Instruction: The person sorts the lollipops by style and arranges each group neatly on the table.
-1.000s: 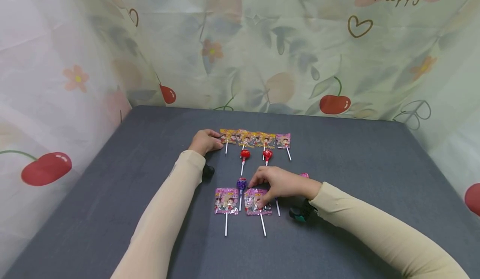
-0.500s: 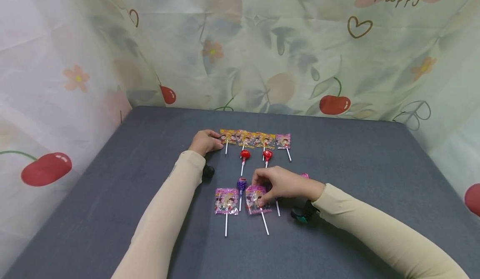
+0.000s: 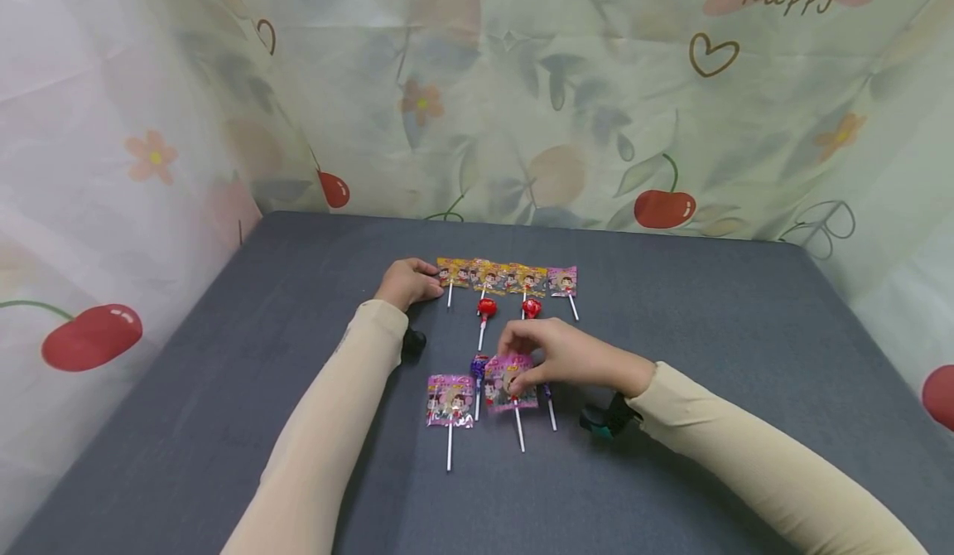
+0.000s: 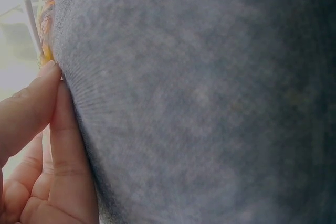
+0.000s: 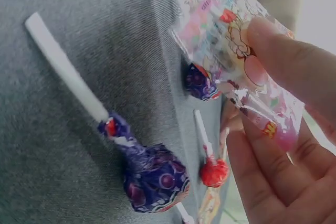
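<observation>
My right hand [image 3: 562, 358] pinches a lollipop in a flat pink wrapper [image 3: 498, 393], its white stick pointing toward me. In the right wrist view the thumb presses the front of that wrapper, with the fingers behind. Two purple round lollipops [image 5: 157, 179] lie below this hand, partly covered in the head view. At the back row's left end, my left hand [image 3: 407, 282] pinches the edge of an orange-wrapped lollipop [image 3: 451, 272] between thumb and fingertip. Another pink-wrapped lollipop [image 3: 450, 402] lies flat at the front left.
The back row continues with more orange-wrapped lollipops [image 3: 489, 277] and a pink-wrapped one [image 3: 562, 282] at its right end. In front of that row lie two red round lollipops [image 3: 487, 308]. A patterned curtain [image 3: 477, 108] stands behind the dark grey table [image 3: 671, 315].
My right hand has lifted the pink-wrapped lollipop off the front row and moved it slightly away from me, over the purple lollipops. The left hand stays in place.
</observation>
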Tool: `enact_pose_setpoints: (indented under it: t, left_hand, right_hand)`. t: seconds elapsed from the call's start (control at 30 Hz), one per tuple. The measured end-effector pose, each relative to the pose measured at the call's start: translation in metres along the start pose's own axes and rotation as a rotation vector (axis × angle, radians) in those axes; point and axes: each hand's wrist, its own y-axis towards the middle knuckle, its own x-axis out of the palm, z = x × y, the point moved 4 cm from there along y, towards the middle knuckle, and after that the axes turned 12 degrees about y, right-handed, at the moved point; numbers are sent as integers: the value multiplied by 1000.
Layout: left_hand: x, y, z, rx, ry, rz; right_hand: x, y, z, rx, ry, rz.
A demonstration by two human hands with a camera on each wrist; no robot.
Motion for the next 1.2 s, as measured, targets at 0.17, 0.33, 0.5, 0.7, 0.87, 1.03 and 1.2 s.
enact_pose_setpoints:
  t: [0.17, 0.33, 0.5, 0.7, 0.87, 1.03, 1.2]
  left_hand:
    - [0, 0, 0, -1, -2, -1]
    - [0, -1, 1, -2, -7, -2]
    - [0, -1, 1, -2, -9, -6]
    - [0, -1, 1, -6, 0, -5]
    - [0, -1, 1, -6, 0, -6]
    - [1, -1, 1, -5, -18, -6]
    - [0, 0, 0, -3, -19, -4]
  right_hand:
    - [-1, -3, -3, -3, 74, 25]
    - [-1, -8, -4, -18, 145, 65]
    - [-7, -13, -7, -41, 200, 140]
    - [-26, -19, -14, -70, 222, 279]
    - [-48, -27, -19, -103, 203, 411]
    - [-69, -33, -21, -112, 181, 523]
    - [-89, -39, -18, -91, 205, 626]
